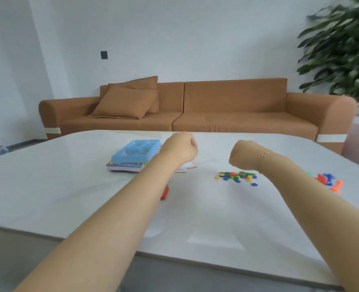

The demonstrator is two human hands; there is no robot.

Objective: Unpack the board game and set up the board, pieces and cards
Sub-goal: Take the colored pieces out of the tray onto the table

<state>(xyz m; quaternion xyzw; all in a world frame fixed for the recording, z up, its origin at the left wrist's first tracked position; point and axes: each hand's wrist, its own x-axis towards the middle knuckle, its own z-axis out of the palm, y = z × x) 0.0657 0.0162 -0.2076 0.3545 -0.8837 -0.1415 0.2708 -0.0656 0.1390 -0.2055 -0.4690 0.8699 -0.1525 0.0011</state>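
Both arms stretch out over the white table (69, 186). My left hand (180, 148) hangs bent at the wrist above some pale cards (188, 167); its fingers point away and are hidden. My right hand (242, 154), with a thin bracelet on the wrist, hovers bent the same way above a pile of small coloured tokens (237, 177). A blue plastic tray (136, 150) lies on a flat printed game box or board (123, 166) left of my left hand. A red piece (164, 192) peeks out beside my left forearm. Red, blue and orange pawns (328, 181) lie at the right.
A brown sofa (227, 114) with cushions stands behind the table against a white wall. A leafy plant (343, 49) fills the upper right corner. The table's near edge (195, 261) runs across the bottom, with grey floor below.
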